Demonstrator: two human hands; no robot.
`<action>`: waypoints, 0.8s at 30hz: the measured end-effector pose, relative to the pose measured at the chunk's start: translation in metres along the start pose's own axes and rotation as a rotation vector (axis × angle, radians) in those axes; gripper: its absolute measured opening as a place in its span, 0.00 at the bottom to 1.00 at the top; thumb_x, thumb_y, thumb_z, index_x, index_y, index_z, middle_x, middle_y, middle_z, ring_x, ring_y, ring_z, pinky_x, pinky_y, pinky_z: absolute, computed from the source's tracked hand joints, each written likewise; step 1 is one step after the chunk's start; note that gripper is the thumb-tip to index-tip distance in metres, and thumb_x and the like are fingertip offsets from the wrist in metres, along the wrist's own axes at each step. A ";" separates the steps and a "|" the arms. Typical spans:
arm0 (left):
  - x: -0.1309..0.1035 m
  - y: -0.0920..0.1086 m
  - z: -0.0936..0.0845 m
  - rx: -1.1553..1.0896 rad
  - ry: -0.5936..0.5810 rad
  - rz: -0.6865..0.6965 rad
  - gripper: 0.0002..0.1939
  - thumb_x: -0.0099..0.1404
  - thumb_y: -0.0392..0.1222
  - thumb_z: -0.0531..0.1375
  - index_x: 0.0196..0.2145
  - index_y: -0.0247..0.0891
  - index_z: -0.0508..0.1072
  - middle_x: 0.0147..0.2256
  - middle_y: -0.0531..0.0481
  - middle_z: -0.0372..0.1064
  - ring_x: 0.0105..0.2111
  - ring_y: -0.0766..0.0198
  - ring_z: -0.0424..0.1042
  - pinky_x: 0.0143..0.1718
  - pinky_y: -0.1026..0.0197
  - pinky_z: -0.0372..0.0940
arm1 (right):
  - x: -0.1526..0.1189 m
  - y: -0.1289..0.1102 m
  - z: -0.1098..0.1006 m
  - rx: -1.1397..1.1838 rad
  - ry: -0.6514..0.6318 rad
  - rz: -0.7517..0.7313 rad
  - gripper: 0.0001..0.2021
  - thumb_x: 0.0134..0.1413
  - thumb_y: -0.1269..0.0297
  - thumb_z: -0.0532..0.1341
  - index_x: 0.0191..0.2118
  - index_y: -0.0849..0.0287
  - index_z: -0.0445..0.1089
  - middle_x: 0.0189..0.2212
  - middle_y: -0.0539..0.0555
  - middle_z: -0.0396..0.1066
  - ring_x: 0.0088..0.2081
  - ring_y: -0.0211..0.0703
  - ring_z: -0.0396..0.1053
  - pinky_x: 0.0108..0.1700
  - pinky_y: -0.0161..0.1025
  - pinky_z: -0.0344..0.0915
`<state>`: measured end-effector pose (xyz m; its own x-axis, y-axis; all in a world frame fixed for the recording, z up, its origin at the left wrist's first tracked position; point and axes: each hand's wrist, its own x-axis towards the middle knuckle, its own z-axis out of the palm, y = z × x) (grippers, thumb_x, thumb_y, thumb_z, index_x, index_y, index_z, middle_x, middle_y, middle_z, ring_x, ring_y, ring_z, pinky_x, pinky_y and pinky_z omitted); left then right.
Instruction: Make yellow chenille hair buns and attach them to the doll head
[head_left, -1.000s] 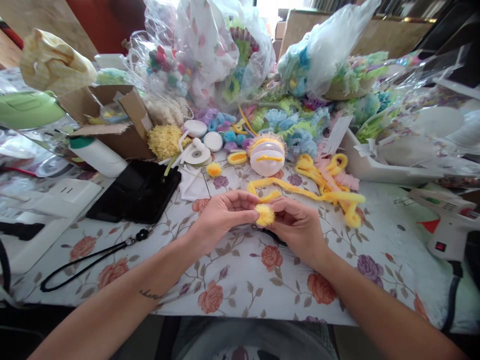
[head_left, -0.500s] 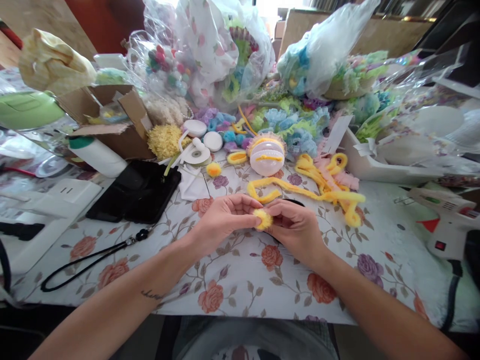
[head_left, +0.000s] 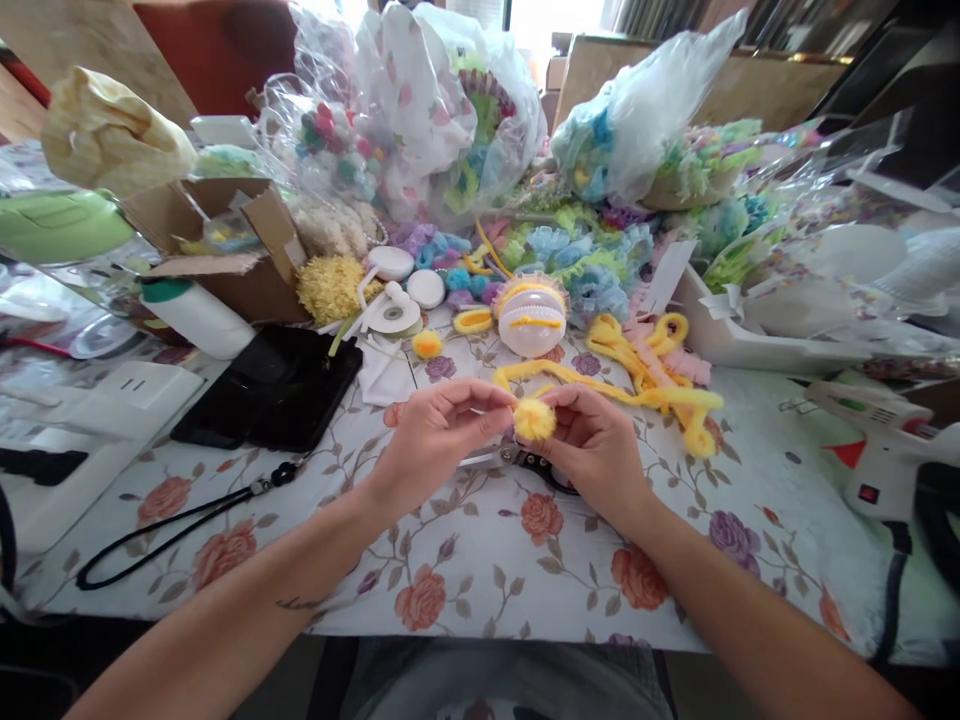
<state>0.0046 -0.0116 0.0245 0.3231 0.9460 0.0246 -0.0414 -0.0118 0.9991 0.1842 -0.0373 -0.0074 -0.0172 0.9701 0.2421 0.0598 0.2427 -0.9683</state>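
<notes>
L grip & R grip pinching ylw pompom abv floral tblcloth, bags behind

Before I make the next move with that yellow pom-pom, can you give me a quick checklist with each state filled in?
1. Yellow pom-pom in the grip of the right hand: ok, at the fingertips.
2. Left hand gripping it too: cannot tell; fingertips are at its left edge, but contact is unclear.
3. Black-handled metal tool away from the hands: not ok; it shows beside the right hand, partly covered.
4. Fuzzy yellow strip free of the hands: cannot tell; one stretch passes behind them.
5. Glue gun apart from both hands: ok, off at the right.
</notes>
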 end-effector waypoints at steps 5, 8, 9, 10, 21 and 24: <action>-0.003 0.000 0.004 0.261 -0.026 0.161 0.09 0.55 0.38 0.68 0.35 0.38 0.76 0.37 0.49 0.74 0.35 0.63 0.72 0.40 0.61 0.68 | 0.001 -0.001 0.000 -0.006 -0.020 -0.032 0.09 0.47 0.67 0.70 0.35 0.55 0.70 0.32 0.50 0.71 0.33 0.39 0.69 0.35 0.37 0.69; -0.004 -0.004 0.004 0.337 0.012 0.217 0.07 0.56 0.39 0.67 0.35 0.39 0.76 0.35 0.49 0.74 0.35 0.62 0.72 0.39 0.60 0.68 | 0.000 0.000 0.000 -0.066 -0.030 -0.065 0.07 0.49 0.67 0.68 0.34 0.55 0.70 0.33 0.51 0.70 0.35 0.41 0.69 0.36 0.39 0.69; -0.004 -0.005 0.004 0.361 0.014 0.232 0.06 0.57 0.40 0.66 0.34 0.39 0.77 0.35 0.48 0.75 0.36 0.61 0.72 0.39 0.60 0.68 | 0.000 0.000 0.000 -0.090 -0.033 -0.074 0.07 0.49 0.67 0.68 0.34 0.55 0.70 0.33 0.51 0.70 0.35 0.41 0.69 0.36 0.39 0.69; -0.004 -0.006 0.004 0.383 0.012 0.252 0.05 0.58 0.40 0.66 0.34 0.39 0.77 0.35 0.48 0.75 0.36 0.61 0.73 0.39 0.60 0.68 | 0.000 0.001 0.000 -0.115 -0.036 -0.081 0.07 0.49 0.67 0.68 0.33 0.56 0.70 0.33 0.51 0.70 0.34 0.41 0.69 0.36 0.39 0.69; -0.003 -0.010 0.002 0.498 -0.053 0.443 0.06 0.62 0.36 0.61 0.29 0.41 0.79 0.33 0.48 0.76 0.32 0.63 0.74 0.36 0.61 0.68 | -0.004 0.003 -0.001 -0.297 -0.049 -0.127 0.05 0.51 0.68 0.67 0.30 0.57 0.70 0.30 0.51 0.71 0.31 0.40 0.69 0.32 0.38 0.67; -0.003 -0.011 0.003 0.480 -0.039 0.411 0.06 0.61 0.37 0.62 0.28 0.41 0.79 0.33 0.48 0.76 0.32 0.62 0.74 0.36 0.60 0.68 | -0.005 0.002 -0.001 -0.316 -0.049 -0.154 0.04 0.51 0.68 0.66 0.30 0.57 0.70 0.31 0.52 0.72 0.32 0.41 0.69 0.32 0.38 0.67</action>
<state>0.0066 -0.0157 0.0139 0.4057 0.8207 0.4022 0.2559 -0.5245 0.8121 0.1853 -0.0412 -0.0103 -0.0977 0.9226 0.3731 0.3589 0.3823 -0.8515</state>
